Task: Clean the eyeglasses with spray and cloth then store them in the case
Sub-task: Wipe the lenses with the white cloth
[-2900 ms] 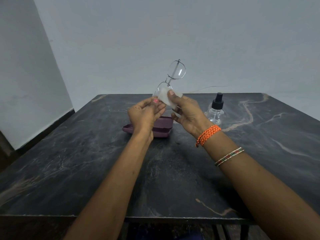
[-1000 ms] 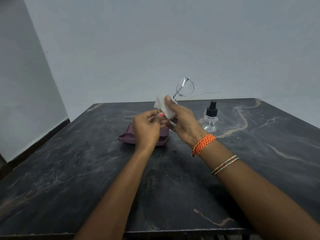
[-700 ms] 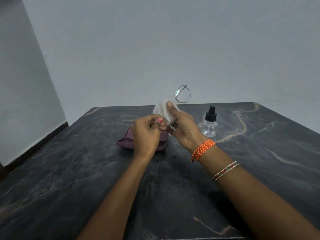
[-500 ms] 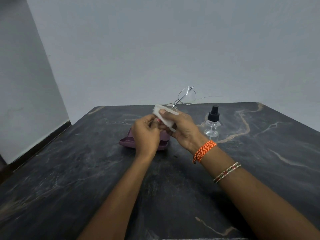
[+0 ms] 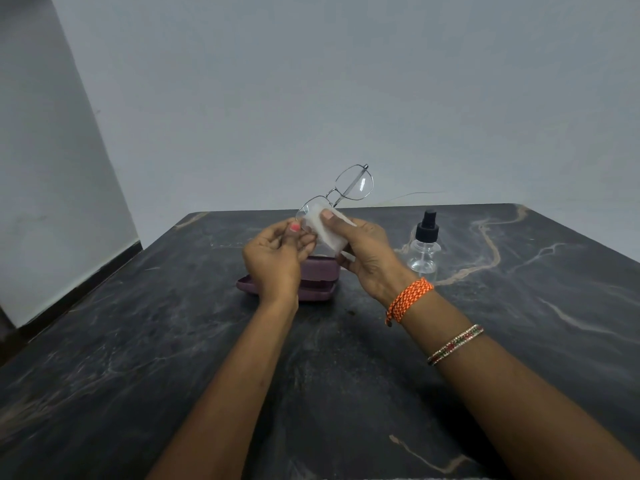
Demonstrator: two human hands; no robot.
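Thin metal-framed eyeglasses (image 5: 353,184) are held up above the table, tilted with one lens high and the other low. My left hand (image 5: 273,258) pinches the lower end of the frame. My right hand (image 5: 367,254) holds a white cloth (image 5: 323,225) folded over the lower lens, thumb pressing on it. Behind and below my hands a purple glasses case (image 5: 320,271) lies on the dark marble table (image 5: 173,341), partly hidden by my left hand. A clear spray bottle (image 5: 423,247) with a black nozzle stands to the right of the case.
A grey wall rises behind the table's far edge. A white panel leans at the left. A thin wire runs along the wall behind the bottle. My right wrist carries an orange band and a beaded bangle.
The glasses have tilted and turned in my hands while the cloth stays on the lower lens. The upper lens now sits higher and faces me more. The camera view shifted slightly.
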